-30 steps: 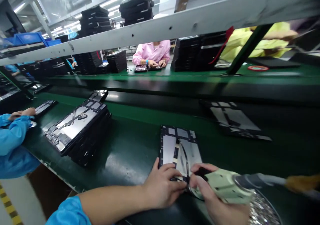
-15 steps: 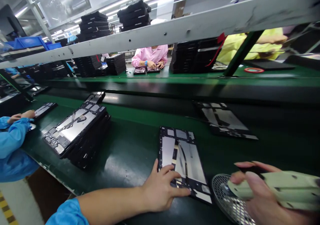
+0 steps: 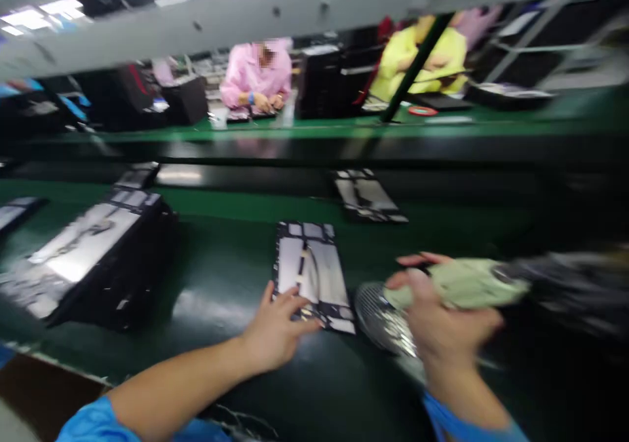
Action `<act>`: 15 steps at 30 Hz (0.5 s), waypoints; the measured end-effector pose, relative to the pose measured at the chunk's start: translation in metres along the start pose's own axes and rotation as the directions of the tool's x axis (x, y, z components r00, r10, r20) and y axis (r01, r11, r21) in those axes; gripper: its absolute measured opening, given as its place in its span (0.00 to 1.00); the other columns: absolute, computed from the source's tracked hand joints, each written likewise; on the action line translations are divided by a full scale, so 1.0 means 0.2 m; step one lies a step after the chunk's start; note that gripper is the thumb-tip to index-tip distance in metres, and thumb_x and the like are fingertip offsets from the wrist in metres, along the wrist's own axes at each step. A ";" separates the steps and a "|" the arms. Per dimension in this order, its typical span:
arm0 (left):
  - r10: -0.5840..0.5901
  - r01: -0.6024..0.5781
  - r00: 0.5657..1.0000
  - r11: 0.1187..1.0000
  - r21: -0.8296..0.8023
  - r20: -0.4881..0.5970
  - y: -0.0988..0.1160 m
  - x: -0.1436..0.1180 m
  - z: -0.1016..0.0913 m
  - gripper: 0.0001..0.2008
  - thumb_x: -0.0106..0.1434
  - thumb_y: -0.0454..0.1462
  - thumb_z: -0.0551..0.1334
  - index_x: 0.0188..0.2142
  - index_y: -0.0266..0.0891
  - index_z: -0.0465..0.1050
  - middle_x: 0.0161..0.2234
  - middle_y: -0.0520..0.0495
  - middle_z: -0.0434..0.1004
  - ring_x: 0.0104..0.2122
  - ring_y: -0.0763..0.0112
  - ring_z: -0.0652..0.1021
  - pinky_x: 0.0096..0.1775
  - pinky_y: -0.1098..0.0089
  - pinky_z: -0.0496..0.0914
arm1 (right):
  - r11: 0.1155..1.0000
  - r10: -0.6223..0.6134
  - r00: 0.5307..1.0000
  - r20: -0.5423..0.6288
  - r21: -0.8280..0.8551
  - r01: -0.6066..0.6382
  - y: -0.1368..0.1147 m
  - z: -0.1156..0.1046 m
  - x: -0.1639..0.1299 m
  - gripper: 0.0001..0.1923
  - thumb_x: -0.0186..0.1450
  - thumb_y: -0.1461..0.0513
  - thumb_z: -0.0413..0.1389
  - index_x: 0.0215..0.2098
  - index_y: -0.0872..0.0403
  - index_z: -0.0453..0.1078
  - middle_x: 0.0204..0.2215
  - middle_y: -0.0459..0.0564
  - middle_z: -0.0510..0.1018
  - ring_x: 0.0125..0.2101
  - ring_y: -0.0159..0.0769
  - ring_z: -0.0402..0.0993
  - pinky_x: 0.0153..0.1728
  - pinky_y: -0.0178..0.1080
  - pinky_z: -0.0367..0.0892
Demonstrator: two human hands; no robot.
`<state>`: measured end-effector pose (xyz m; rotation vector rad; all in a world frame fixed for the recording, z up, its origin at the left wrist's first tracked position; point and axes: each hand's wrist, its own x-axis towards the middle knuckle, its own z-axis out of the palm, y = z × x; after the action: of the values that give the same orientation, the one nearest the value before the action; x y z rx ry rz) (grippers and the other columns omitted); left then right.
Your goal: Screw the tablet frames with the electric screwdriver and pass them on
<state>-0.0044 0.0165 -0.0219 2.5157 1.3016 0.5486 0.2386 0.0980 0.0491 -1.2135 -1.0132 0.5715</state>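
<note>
An opened tablet-like device (image 3: 327, 268) lies on the dark green bench, with silver plates, a black frame and a dark ribbon cable along its middle. My left hand (image 3: 275, 327) rests on its lower left corner with the fingers spread. To the right, my right hand (image 3: 437, 317) is wrapped round the handle of a pale green hand tool (image 3: 472, 281) with a perforated round metal head (image 3: 383, 317). That head is just right of the device's lower edge; whether they touch cannot be told. A thick dark hose or cable leaves the tool's rear. Motion blurs the picture.
On the left stands a stack of similar devices (image 3: 142, 265). Another opened device (image 3: 371, 196) lies on the dark strip behind. A grey rail (image 3: 236, 16) crosses above. Across the bench sit a person in pink (image 3: 258, 78) and one in yellow (image 3: 425, 62).
The view has swung right and tilted down, so the scene sits further left. My left hand stays on the device. More of my right forearm and the tool's hose now show.
</note>
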 end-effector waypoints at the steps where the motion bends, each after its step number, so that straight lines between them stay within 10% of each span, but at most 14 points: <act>1: -0.018 0.018 1.000 1.000 -0.001 -0.009 0.01 -0.01 -0.01 0.22 0.67 0.30 0.58 0.57 0.50 0.75 0.61 0.42 0.73 0.67 0.49 0.66 0.63 0.30 0.56 | 0.999 -0.016 1.000 -0.018 0.041 0.017 -0.01 0.01 -0.01 0.12 0.59 0.60 0.66 0.41 0.51 0.74 0.31 0.50 0.79 0.21 0.34 0.74 0.26 0.41 0.71; 15: 0.012 -0.012 1.000 1.000 0.009 -0.021 0.01 -0.05 -0.07 0.19 0.72 0.30 0.55 0.57 0.47 0.75 0.60 0.40 0.75 0.66 0.52 0.67 0.64 0.34 0.58 | 0.990 -0.130 0.991 -0.027 0.057 0.131 0.05 0.00 -0.02 0.14 0.63 0.57 0.63 0.45 0.53 0.71 0.29 0.42 0.77 0.18 0.28 0.71 0.21 0.34 0.70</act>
<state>-0.0142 0.0086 -0.0105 2.5327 1.3000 0.5745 0.2379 0.0990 0.0378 -1.0914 -1.0411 0.4802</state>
